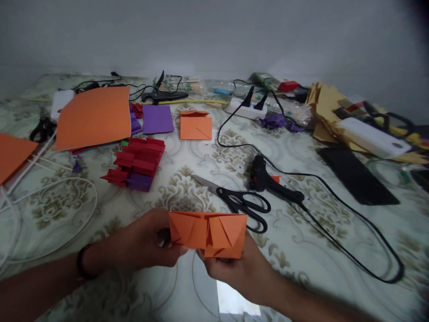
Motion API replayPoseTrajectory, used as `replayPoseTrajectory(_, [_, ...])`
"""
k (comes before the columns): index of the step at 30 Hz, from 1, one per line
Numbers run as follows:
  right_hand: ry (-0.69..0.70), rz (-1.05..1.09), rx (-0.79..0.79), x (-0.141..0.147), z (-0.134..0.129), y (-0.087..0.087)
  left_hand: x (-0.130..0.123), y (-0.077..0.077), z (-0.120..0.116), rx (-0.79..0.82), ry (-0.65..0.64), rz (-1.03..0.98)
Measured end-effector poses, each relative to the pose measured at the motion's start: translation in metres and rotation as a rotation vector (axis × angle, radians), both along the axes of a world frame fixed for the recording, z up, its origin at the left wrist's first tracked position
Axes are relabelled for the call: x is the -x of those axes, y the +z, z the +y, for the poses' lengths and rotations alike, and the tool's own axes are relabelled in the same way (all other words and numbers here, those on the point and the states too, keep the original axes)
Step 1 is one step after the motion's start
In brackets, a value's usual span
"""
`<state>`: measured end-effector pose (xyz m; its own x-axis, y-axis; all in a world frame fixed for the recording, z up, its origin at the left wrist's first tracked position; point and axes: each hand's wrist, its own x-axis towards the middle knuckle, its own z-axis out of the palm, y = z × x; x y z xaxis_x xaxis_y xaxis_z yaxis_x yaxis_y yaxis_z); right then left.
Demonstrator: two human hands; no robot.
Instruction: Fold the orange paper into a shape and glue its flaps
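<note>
**Orange folded paper [219,232] gripped at both ends, L + R**

L forearm is angled in from lower L, w/ a dark band [83,263] worn at the wrist; R forearm is brought in from lower R. At the paper's L end, the L hand [147,239] is closed, fingers curled, thumb set nr the bottom edge. By the R hand [241,275], the R half is pinched from below; most of its fingers are hidden, so exact placement can't be told. The paper is held approx. centre, above a cover [161,295] printed w/ tan florals. Thin matte stock: straight top edge, triangular flaps, sharp creases, vertical split nr the middle, R part hanging lower.

Just beyond, scissors [225,195] w/ metal blades + black loops are laid down. To their R, a black glue gun [268,179] is placed, cord looped wide.

Farther back, L to R: large orange sheet [95,118], slightly curved; red folded piece [139,158] w/ boxy ridges + a purple section; flat purple square [158,119]; small orange piece [196,129], envelope-like; white power strip [243,109], 2 black plugs fitted; crumpled purple scraps [273,120].
</note>
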<state>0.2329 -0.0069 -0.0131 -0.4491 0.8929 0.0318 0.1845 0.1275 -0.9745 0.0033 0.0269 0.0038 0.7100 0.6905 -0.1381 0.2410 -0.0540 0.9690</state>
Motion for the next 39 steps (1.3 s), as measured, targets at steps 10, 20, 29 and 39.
replayPoseTrajectory(10, [-0.039, 0.141, 0.177, -0.002, 0.006, 0.000, 0.006, -0.011, 0.003, 0.407, 0.097, -0.165])
replayPoseTrajectory(20, [-0.074, 0.182, 0.241, -0.006, 0.007, -0.001, 0.008, -0.008, 0.005, 0.483, 0.123, -0.250])
replayPoseTrajectory(29, [0.270, 0.109, 0.133, -0.014, 0.014, 0.000, 0.016, -0.001, 0.005, 0.248, 0.162, -0.164])
replayPoseTrajectory(39, [0.232, 0.064, 0.212, -0.016, 0.010, 0.005, 0.012, -0.012, 0.009, 0.402, 0.166, -0.104])
